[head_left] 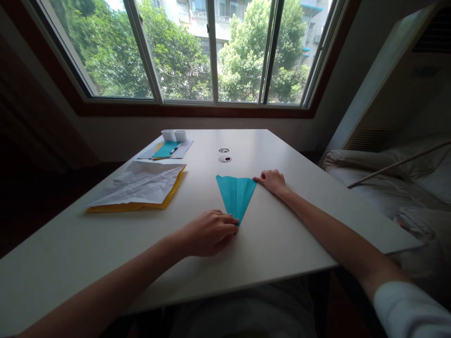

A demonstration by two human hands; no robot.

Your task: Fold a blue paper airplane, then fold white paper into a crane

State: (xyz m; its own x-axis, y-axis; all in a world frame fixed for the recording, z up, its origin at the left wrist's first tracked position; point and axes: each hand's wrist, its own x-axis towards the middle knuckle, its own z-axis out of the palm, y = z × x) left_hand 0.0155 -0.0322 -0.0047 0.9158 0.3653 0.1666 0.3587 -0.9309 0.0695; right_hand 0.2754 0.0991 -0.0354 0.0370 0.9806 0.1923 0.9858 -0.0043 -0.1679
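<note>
While the blue paper lies flat on the white table, a little right of the middle, its narrow point faces near and its wide edge faces far; creases run lengthwise down it. My left hand is at the near point, fingers together and bent over the paper; whether they pinch or merely press, I cannot tell. My right hand is mostly curled, a fingertip touching the far right corner; pinch or press, again I cannot tell.

Left of the blue paper, well apart: a creased white sheet overlying a yellow sheet, which shows along the near and right edges. Farther left: a blue sheet, a pen and two white containers. Beyond the blue paper, two round fittings at mid-table. Far side: window. Right: sofa.
</note>
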